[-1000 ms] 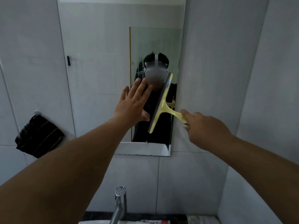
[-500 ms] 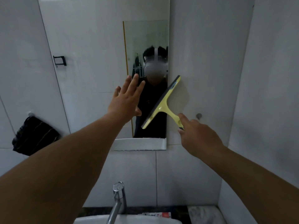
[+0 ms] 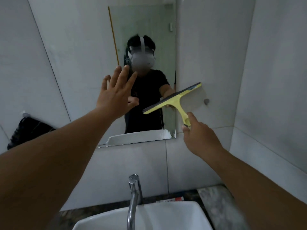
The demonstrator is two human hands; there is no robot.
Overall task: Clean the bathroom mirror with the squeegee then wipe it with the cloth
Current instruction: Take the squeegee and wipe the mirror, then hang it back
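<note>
At far left, a dark cloth [image 3: 28, 130] hangs on the tiled wall, near a small hook, well apart from both hands. The left hand [image 3: 116, 93] is raised before the mirror [image 3: 149, 30], fingers spread open, holding nothing; whether the palm touches the glass cannot be told. Right of it, the yellow squeegee [image 3: 172, 98] lies tilted across the mirror's right edge, its blade partly over the glass and partly over the wall tile. The right hand [image 3: 199, 136] grips the squeegee's handle, fingers closed around it. Below stand a chrome tap [image 3: 133, 196] and a white basin [image 3: 166, 218].
</note>
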